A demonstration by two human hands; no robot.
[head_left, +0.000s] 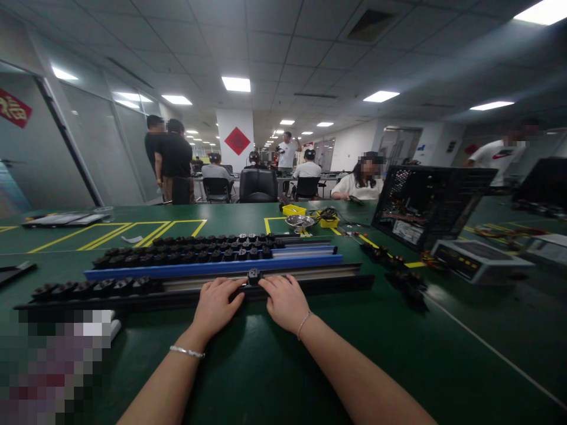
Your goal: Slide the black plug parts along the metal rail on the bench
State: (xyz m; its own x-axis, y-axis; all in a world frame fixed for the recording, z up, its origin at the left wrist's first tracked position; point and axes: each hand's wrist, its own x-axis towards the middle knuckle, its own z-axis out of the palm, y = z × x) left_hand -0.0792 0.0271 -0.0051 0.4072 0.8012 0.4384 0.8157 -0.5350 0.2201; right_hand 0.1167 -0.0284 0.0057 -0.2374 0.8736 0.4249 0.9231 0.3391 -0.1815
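A small black socket module (254, 275) with pale marks on its face sits in the nearest black track rail (328, 285). My left hand (218, 302) has its fingertips against the module's left side. From the right, the curled fingers of my right hand (287, 302) press on the same module, so it is held between both hands. Several more black modules (91, 288) line the left end of this rail. Behind it lies a blue rail (305, 260) with a row of similar modules, and further rows stand beyond. My fingers partly hide the rail's middle.
On the right stand an open computer case (425, 203) and a power supply unit (481, 261), with loose black parts (405, 286) nearer me. A metal bowl (300, 221) and yellow trays (293, 210) lie farther back. A person (361, 180) sits across the green table (248, 366).
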